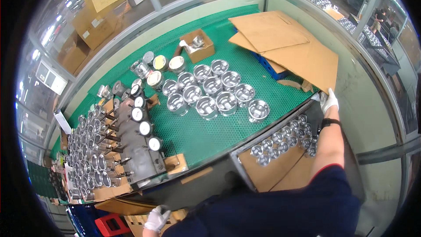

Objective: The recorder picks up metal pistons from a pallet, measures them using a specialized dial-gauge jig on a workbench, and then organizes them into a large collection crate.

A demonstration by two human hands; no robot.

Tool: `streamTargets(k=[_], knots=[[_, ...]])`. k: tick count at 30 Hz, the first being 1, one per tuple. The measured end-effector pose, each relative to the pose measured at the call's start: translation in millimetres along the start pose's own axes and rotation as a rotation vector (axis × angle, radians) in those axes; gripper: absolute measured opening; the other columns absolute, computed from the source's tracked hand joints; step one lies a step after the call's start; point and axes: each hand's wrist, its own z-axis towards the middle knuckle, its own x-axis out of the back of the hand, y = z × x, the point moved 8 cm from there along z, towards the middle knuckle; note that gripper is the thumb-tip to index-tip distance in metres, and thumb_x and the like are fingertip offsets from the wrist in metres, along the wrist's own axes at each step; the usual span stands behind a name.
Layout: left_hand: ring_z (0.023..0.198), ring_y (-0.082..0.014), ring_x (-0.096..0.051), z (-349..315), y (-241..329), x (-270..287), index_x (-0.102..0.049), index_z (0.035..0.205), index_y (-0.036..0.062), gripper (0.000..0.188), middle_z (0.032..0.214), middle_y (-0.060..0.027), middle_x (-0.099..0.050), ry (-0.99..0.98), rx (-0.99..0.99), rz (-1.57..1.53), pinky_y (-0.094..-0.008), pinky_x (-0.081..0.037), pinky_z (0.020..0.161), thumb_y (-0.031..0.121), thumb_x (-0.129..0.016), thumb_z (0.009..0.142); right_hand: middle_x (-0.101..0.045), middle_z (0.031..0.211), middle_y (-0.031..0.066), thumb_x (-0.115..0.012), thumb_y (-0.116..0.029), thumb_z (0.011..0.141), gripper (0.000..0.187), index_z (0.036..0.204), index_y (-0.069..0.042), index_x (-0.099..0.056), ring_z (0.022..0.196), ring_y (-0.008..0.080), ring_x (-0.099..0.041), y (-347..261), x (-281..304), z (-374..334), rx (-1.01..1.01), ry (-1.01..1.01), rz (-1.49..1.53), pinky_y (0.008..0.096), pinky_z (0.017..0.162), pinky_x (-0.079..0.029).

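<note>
My right hand [329,101], in a white glove with a dark band at the wrist, reaches to the bench's right end. Its fingers are closed on the near corner of a brown cardboard sheet [313,61]. That sheet lies among other cardboard pieces on a blue crate [276,73]. Low at the left, my gloved left hand [157,218] hangs below the bench edge, thumb apart from the loosely bent fingers, with nothing visible in it. Several shiny metal pistons [213,86] stand grouped on the green mat [193,134].
Dial gauges [145,127] line a dark metal block, with many pistons [94,149] on cardboard to its left. A small carton [199,48] stands behind. Below the bench edge, a cardboard-lined container [267,173] holds more pistons. A red bin [112,224] sits low left. Glazed walls surround the bench.
</note>
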Motion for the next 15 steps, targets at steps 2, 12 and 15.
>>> streamTargets(k=[2,12,15], knots=[[0.091,-0.0322,-0.069,-2,2,-4,-0.066,0.109,-0.0001,0.035,0.097,-0.0196,-0.071,-0.018,0.003,0.033,-0.0379,-0.053,0.081,0.028,-0.067,0.087,-0.063,0.083,0.0028,-0.069,-0.023,0.09,0.02,0.104,-0.012,-0.06,0.07,0.0152,-0.058,-12,-20,-27,0.046,-0.08,0.006,0.0266,0.061,-0.049],[0.095,-0.0342,-0.069,-12,-62,-26,-0.068,0.106,0.0028,0.031,0.097,-0.0199,-0.071,-0.001,-0.142,-0.011,-0.0396,-0.053,0.083,0.027,-0.067,0.087,-0.061,0.071,0.0012,-0.062,-0.015,0.09,0.013,0.096,-0.004,-0.061,0.053,0.0064,-0.053,-128,8,-289,0.111,-0.264,0.294,0.0176,0.043,-0.043],[0.095,-0.0333,-0.069,-26,-80,-29,-0.069,0.105,0.0037,0.03,0.098,-0.0194,-0.072,-0.025,-0.165,-0.043,-0.0397,-0.054,0.083,0.027,-0.068,0.086,-0.06,0.071,0.0022,-0.064,-0.02,0.09,0.015,0.096,-0.006,-0.062,0.055,0.0083,-0.052,-160,32,-378,0.274,-0.237,0.194,0.0183,0.046,-0.041]])
